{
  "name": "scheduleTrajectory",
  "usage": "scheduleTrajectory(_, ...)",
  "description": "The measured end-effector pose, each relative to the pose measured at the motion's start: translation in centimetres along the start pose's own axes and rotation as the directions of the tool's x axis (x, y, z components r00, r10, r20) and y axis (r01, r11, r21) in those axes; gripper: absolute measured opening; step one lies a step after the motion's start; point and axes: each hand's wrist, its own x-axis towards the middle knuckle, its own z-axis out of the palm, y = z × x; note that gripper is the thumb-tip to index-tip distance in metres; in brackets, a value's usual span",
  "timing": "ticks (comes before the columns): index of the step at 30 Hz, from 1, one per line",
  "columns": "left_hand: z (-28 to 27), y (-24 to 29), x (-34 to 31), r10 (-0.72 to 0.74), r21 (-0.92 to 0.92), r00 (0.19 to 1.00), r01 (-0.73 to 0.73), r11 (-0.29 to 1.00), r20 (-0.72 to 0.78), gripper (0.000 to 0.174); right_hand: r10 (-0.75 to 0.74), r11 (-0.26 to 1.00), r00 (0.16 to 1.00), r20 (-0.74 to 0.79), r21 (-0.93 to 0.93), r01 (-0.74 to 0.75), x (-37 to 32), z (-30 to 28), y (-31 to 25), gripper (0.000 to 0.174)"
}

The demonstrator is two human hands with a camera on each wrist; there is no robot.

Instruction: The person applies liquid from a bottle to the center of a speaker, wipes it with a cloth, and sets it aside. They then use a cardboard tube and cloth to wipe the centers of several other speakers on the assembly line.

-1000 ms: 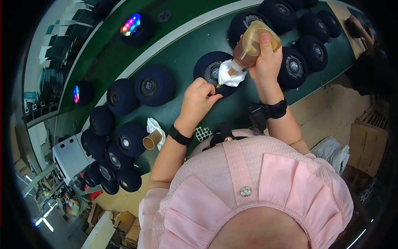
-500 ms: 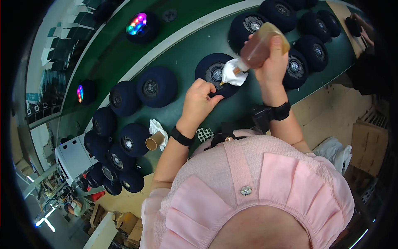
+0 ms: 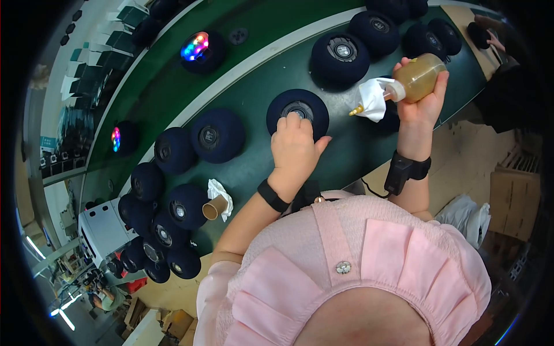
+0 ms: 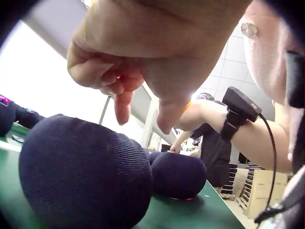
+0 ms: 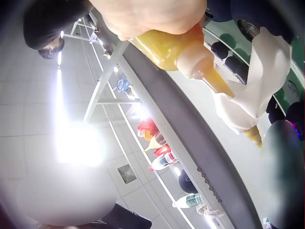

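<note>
A round dark blue speaker (image 3: 297, 106) lies face up on the green belt (image 3: 254, 86). My left hand (image 3: 306, 130) rests on top of it, fingers laid over its centre disc and thumb spread toward the near rim. In the left wrist view the left hand (image 4: 143, 121) hovers with loosely curled fingers just over the speaker's fabric dome (image 4: 86, 176). My right hand (image 3: 423, 92) grips a squeeze bottle (image 3: 418, 78) of amber liquid, held tilted to the right of the speaker. A white cloth (image 3: 372, 99) is wrapped round its nozzle. The bottle (image 5: 167, 45) and cloth (image 5: 252, 95) show in the right wrist view.
Several more dark blue speakers crowd the belt, left and far right; two glow with coloured lights (image 3: 195, 46) (image 3: 117, 139). A cardboard tube (image 3: 213, 207) with a white rag lies near the belt's front edge. Cardboard boxes (image 3: 513, 205) stand at the right.
My right hand has lifted the bottle and cloth off the speaker and swung them right. My left hand has moved from the speaker's near rim onto its top.
</note>
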Motion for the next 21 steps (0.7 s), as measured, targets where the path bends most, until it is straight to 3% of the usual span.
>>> scheduleTrajectory(6,1.5,-0.5,-0.2,0.029,-0.063,0.996,-0.034,0.997,-0.087,0.022,0.050,0.999,0.999,0.017,-0.010,-0.049,-0.2,-0.4,1.9,0.053)
scheduleTrajectory(12,1.8,-0.7,-0.4,0.043,-0.051,0.987,-0.052,0.997,-0.156,0.014,-0.001,0.995,1.000,0.005,-0.102,0.001,-0.3,-0.2,3.7,0.051)
scheduleTrajectory(14,2.1,-0.9,-0.5,0.060,-0.026,0.984,-0.065,0.998,-0.166,0.013,-0.124,0.961,0.981,0.149,-0.228,0.156,0.0,-0.5,4.5,0.050)
scheduleTrajectory(16,2.4,-1.0,-0.8,0.091,-0.012,0.969,-0.096,0.995,-0.228,0.012,-0.192,0.938,0.962,0.196,-0.253,0.239,-0.4,0.1,5.1,0.049)
scheduleTrajectory(19,2.8,-1.2,-1.0,0.132,0.013,0.959,-0.133,0.991,-0.250,0.011,-0.222,0.920,0.955,0.196,-0.281,0.272,-0.3,0.0,6.2,0.048)
scheduleTrajectory(21,2.8,-1.3,-1.0,0.137,0.007,0.957,-0.140,0.990,-0.256,0.012,-0.210,0.916,0.934,0.290,-0.274,0.291,-0.4,0.3,6.5,0.047)
